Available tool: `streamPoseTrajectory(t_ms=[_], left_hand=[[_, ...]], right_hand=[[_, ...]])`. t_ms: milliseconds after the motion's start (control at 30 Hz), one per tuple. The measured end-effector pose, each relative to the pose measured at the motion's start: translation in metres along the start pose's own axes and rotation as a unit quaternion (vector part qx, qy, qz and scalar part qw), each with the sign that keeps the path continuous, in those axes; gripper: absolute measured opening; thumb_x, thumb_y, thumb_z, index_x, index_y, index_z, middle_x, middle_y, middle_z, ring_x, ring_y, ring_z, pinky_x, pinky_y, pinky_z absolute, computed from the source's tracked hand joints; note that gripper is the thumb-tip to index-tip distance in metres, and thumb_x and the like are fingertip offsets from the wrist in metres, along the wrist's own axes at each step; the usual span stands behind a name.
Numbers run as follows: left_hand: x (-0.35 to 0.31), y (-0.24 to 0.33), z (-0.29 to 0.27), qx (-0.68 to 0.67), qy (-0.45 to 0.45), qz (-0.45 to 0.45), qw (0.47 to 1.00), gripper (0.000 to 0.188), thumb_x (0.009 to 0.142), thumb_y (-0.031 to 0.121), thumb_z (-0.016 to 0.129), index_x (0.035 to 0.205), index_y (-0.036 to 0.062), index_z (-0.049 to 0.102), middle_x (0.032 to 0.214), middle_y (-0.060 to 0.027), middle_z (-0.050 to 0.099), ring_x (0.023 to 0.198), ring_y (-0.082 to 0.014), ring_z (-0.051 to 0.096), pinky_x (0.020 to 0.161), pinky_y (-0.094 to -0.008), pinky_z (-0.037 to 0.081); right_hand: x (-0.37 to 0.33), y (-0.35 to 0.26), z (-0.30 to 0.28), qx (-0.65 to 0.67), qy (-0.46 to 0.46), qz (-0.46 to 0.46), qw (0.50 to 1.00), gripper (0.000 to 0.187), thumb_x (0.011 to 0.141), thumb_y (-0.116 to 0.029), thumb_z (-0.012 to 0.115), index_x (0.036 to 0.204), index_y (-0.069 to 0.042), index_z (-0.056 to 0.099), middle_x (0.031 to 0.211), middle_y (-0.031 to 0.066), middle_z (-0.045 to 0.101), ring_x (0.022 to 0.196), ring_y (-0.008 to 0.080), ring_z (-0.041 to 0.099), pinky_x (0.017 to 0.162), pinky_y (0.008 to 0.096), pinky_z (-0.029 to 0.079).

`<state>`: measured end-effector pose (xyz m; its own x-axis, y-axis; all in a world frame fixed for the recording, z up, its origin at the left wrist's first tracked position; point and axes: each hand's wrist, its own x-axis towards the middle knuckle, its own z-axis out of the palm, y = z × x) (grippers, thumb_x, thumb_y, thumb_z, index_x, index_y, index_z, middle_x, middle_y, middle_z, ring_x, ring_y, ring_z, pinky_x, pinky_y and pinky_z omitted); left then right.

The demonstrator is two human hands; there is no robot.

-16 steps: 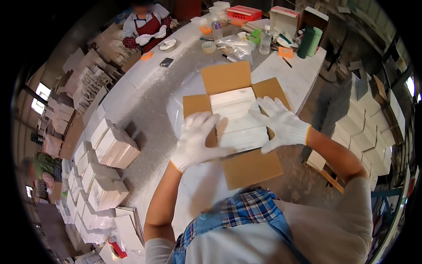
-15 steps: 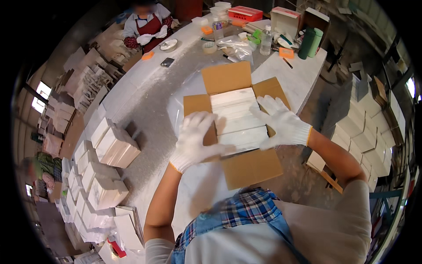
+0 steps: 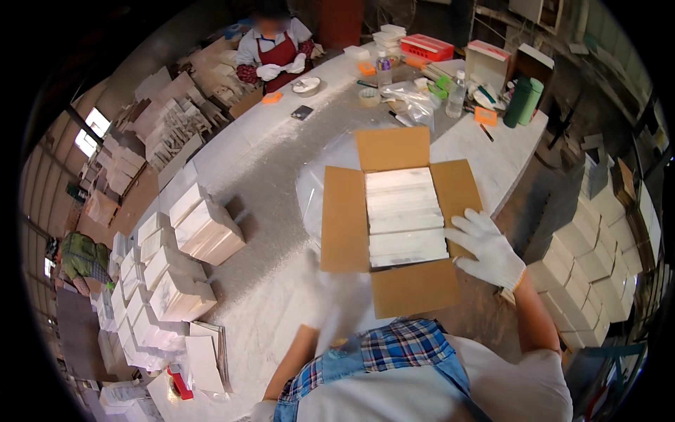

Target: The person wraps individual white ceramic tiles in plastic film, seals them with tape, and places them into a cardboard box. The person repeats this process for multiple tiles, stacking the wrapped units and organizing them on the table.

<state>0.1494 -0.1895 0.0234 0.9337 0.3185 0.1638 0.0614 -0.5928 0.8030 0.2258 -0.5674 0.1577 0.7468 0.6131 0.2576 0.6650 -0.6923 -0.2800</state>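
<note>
So, going left to right from where I'm standing: way over on the left there's someone in a green patterned top [image 3: 83, 257], mostly tucked behind the piles. Then the desk [image 3: 274, 204] starts, and its left end is loaded with small white stacks [image 3: 165, 271], plus one chunkier white stack [image 3: 207, 228] a bit further along. Nearer the person there's a red gadget [image 3: 181, 383] lying right by some thin white sheets [image 3: 204, 359].

Across the far side sits a co-worker in a dark red apron [image 3: 278, 56], white gloves on, with a bowl [image 3: 306, 86] and a flat dark thing [image 3: 302, 112] nearby.

Now the hands, both in white gloves. The left hand [image 3: 321, 290] is a total blur just left of the box's near end, so I can't tell if it's wide, narrow or holding anything. The cardboard box [image 3: 344, 218] sits on the desk, flaps folded out, with a row of white slabs [image 3: 406, 204] inside. The right hand [image 3: 486, 250] is spread wide, fingertips at the box's right edge near the close corner. Far right, a big pile of white blocks [image 3: 583, 271].
</note>
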Motion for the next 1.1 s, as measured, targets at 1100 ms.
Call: streamPoseTrajectory(t_ms=[1100], left_hand=[[-0.008,0.141,0.059,-0.433,-0.038,-0.197,0.879,0.056,0.091,0.024,0.08,0.139,0.0048,0.06,0.125,-0.0076,0.07,0.113,-0.0161,0.066,0.098,-0.0316,0.053]], right_hand=[[0.235,0.051,-0.006,-0.062,0.019,-0.186,0.98,0.076,0.079,-0.031,0.081,0.144,-0.001,0.056,0.137,0.0253,0.063,0.126,0.0403,0.06,0.108,0.0449,0.047]])
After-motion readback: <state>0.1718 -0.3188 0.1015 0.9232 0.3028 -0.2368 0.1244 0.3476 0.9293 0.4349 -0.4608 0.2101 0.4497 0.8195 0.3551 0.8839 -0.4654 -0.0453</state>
